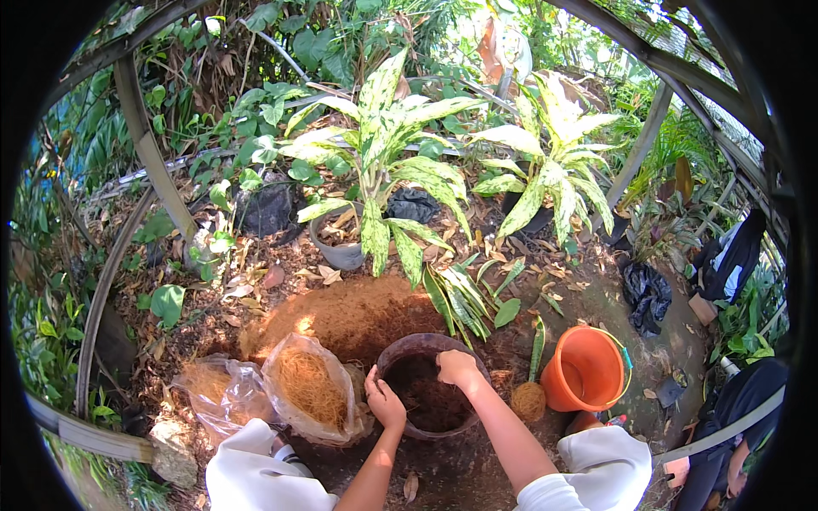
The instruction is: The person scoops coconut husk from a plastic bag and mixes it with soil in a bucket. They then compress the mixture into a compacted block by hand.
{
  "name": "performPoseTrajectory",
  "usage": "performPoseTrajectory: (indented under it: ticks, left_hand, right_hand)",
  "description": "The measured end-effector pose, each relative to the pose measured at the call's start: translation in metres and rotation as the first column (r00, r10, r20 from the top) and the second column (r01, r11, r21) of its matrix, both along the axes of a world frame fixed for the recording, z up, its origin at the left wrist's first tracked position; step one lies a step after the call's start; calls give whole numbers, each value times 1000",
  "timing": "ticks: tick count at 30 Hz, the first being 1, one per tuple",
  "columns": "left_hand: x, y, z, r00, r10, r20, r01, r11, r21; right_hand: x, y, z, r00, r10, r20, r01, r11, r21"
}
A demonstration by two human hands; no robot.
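A round dark basin holding dark, moist potting mix stands on the ground between my knees. My left hand rests at the basin's left rim, fingers loosely curved and palm side partly showing. Over the mix, inside the right part of the rim, is my right hand, its fingers curled downward; whether it pinches anything is hidden. Left of the basin sits a clear plastic bag of coconut fibre. To the right lies a ball of fibre with a snake plant leaf rising from it.
An orange bucket stands at right. Beyond the basin are a mound of brown coir and cut variegated leaves. Two potted dieffenbachias stand farther back. A second fibre bag and a rock are left. Another person sits far right.
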State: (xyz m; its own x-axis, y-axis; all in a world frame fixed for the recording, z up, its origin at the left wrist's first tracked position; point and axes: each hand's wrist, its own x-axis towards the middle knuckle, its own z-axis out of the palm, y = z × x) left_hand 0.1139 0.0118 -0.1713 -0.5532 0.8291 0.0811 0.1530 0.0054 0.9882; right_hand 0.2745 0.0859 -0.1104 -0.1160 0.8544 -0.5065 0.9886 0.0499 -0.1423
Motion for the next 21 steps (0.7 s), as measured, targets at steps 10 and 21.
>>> performPoseTrajectory:
  ticks: [10, 21]
  left_hand:
    - [-3, -5, 10, 998, -37, -56, 36, 999, -18]
    - [-5, -6, 4, 992, -81, -96, 81, 997, -4]
  right_hand:
    - [-47, -32, -67, 961, 189, 204, -162, 977, -141]
    - [-7, -63, -55, 904, 289, -316, -372, 895, -245]
